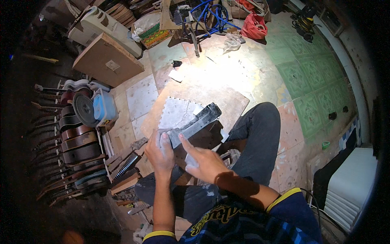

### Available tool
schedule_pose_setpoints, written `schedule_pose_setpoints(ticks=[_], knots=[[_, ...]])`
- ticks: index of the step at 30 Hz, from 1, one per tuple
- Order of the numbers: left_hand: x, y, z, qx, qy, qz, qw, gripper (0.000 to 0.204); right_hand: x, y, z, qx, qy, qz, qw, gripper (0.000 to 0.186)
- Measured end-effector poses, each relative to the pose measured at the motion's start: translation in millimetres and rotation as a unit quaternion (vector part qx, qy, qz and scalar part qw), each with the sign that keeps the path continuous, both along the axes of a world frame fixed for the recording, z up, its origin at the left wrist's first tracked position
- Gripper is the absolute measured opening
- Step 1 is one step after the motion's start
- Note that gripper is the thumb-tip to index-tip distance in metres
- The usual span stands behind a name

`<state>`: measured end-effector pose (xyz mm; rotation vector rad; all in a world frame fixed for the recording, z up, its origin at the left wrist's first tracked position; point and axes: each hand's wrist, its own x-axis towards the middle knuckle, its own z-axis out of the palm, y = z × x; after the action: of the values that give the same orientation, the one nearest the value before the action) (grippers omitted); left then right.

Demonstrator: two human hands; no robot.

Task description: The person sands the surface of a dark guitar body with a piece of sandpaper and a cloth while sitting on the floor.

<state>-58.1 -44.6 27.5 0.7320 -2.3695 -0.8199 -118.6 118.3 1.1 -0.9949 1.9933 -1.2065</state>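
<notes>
— Right, packages first?

— Flat brown cardboard box [107, 59] upper left, leaning, with one small pale rectangular label on its face. Behind it a white moulded casing [101, 25]. One red bag [254, 26] at the top, slumped on the green tiles [308, 73]. A clear tub with a blue lid [103, 106] sits left of the wooden board [211, 99].

— Hands?

— Left hand [159, 151] clenched round the near end of a long grey dusty strip [196, 123], thumb on top. Right hand [203, 160] loosely curled, holding a pale wad against the palm, forefinger stretched out and touching the strip just beside the left thumb.

— And the strip lies where?

— Held in the air above the person's lap, slanting up and right over the board and a pale studded sheet [176, 113].

— Counts?

— Two hands, one strip, one board, one sheet. A row of dark guitar bodies [79, 140] along the left; I make out about six, the rest lost in shadow.

— Anything hidden?

— The wad in the right palm is too washed out to name. Blue hose [215, 16] and clutter at the top tangled, hard to separate. White ribbed casing [351, 187] cut off at right.
</notes>
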Motion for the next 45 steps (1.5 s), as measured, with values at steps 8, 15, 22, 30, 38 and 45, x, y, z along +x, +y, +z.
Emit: schedule_pose_setpoints(ticks=[8,15,22,30,38,45], knots=[[-14.7,-25.0,-5.2,-0.071,0.033,0.004,0.997,0.031,-43.8,19.7,-9.6,-0.050,0.017,-0.179,0.982,0.080],[-43.1,-59.0,-5.7,-0.156,0.053,-0.025,0.986,0.072,-22.3,28.2,-126.0,-0.037,-0.049,-0.211,0.976,0.049],[-55.0,-91.2,-13.1,-0.128,0.016,0.005,0.992,0.047,-11.3,18.5,-184.8,0.028,-0.095,-0.178,0.979,0.048],[-61.8,-131.2,-40.3,-0.016,0.040,0.028,0.999,0.041,-13.1,19.4,-184.5,0.042,-0.096,-0.163,0.981,0.049],[-60.2,-117.0,-25.4,-0.036,0.019,0.003,0.999,0.034,-8.7,17.5,-194.2,0.054,-0.109,-0.149,0.981,0.049],[-60.1,-106.9,-23.2,-0.035,0.049,0.028,0.998,0.034,-11.1,19.2,-191.7,0.066,-0.120,-0.094,0.986,0.055]])
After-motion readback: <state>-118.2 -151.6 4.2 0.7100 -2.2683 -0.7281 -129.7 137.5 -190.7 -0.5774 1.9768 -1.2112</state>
